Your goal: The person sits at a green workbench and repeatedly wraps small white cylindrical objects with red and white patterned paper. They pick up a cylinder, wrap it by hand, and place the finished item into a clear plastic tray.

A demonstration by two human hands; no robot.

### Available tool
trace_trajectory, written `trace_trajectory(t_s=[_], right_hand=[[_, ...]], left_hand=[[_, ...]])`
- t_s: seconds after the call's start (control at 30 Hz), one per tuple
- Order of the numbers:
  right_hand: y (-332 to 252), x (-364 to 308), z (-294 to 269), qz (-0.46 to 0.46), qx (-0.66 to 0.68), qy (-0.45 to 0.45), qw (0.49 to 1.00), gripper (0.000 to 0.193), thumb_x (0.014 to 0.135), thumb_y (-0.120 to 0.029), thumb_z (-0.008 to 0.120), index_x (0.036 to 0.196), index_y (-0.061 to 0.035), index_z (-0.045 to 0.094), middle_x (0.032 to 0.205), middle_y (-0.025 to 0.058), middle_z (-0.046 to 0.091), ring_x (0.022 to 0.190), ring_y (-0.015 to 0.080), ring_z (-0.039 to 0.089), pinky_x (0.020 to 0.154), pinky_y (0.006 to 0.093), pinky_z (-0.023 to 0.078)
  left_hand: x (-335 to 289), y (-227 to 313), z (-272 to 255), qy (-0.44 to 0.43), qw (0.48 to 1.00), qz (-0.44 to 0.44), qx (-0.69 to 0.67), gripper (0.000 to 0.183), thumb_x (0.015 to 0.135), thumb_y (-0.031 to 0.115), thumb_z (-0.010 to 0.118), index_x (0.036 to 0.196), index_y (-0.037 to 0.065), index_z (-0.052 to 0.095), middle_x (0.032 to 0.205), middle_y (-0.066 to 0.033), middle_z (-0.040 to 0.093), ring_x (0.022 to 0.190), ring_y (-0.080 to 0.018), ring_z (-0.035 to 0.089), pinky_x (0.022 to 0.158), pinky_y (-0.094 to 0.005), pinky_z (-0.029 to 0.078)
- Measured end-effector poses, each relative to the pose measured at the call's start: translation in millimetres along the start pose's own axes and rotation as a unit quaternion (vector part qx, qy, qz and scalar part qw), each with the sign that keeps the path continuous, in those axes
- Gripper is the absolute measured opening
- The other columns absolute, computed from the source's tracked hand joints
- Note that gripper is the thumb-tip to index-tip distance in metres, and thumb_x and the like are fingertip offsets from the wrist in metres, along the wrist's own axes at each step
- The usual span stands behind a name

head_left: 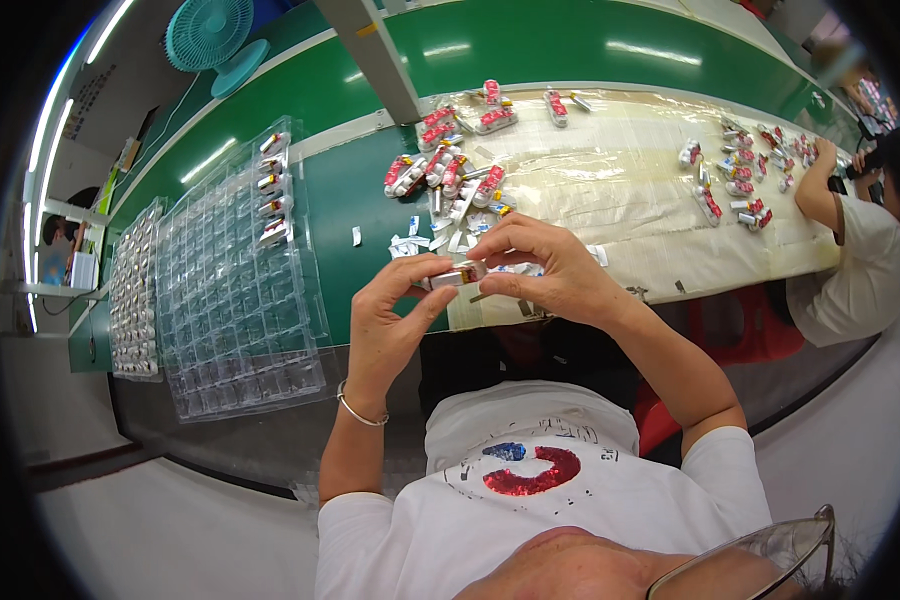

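Between both hands, above the near edge of the table, is a small shiny silver tube [453, 277] with a reddish mark. My left hand [398, 300] pinches its left end between thumb and fingers. At the other end, the thumb and fingertips of my right hand [550, 268] close on it. Its exact kind cannot be made out. Just beyond my hands, small white-and-blue paper slips [410, 243] lie scattered on the green tabletop. Farther back is a loose heap of red-and-white pieces with silver tubes [452, 165].
To the left lies a clear plastic compartment tray [225, 275], several pieces along its right column. Beside it stands a filled tray [135, 290]. A metal post [370, 60] rises behind the heap. More pieces [740, 172] lie right, near a co-worker [860, 240]. A turquoise fan [210, 35] stands far left.
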State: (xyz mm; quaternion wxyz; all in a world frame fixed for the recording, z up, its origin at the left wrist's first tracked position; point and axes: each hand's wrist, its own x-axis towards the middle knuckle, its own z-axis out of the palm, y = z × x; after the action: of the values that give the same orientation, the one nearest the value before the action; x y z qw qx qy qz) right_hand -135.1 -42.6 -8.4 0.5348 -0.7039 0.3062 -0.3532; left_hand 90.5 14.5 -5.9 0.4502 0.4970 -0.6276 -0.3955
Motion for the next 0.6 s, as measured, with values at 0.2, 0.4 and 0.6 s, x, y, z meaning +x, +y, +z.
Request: trace_trajectory(t_s=[0.2, 0.4, 0.6], right_hand=[[12.1, 23.5, -10.5, -0.121, -0.348, 0.123, 0.921, 0.03, 0.08, -0.011, 0.074, 0.108, -0.0043, 0.065, 0.109, 0.0121, 0.062, 0.106, 0.0304, 0.058, 0.089, 0.0375, 0.049], [26.9, 25.9, -11.3, 0.011, -0.275, 0.101, 0.956, 0.024, 0.082, -0.011, 0.073, 0.103, -0.0041, 0.064, 0.106, 0.0099, 0.062, 0.095, 0.0275, 0.062, 0.083, 0.0368, 0.051], [35.2, 31.0, -18.0, 0.056, -0.274, 0.127, 0.952, 0.023, 0.086, -0.018, 0.07, 0.103, -0.0038, 0.066, 0.098, 0.0102, 0.065, 0.083, 0.0245, 0.064, 0.076, 0.0347, 0.051]], left_hand=[[-1.2, -18.6, -80.4, 0.209, 0.977, -0.002, 0.035, 0.022, 0.09, 0.01, 0.07, 0.11, 0.002, 0.07, 0.105, -0.004, 0.065, 0.09, -0.0101, 0.061, 0.079, -0.024, 0.05], [2.4, -63.6, -179.7, 0.299, 0.922, -0.027, 0.245, 0.023, 0.09, 0.017, 0.069, 0.108, 0.003, 0.071, 0.097, -0.0044, 0.066, 0.089, -0.013, 0.061, 0.079, -0.027, 0.048], [13.7, -60.5, -202.5, 0.168, 0.908, 0.011, 0.383, 0.021, 0.087, 0.02, 0.07, 0.102, 0.005, 0.073, 0.096, -0.008, 0.068, 0.09, -0.0238, 0.063, 0.081, -0.0345, 0.047]])
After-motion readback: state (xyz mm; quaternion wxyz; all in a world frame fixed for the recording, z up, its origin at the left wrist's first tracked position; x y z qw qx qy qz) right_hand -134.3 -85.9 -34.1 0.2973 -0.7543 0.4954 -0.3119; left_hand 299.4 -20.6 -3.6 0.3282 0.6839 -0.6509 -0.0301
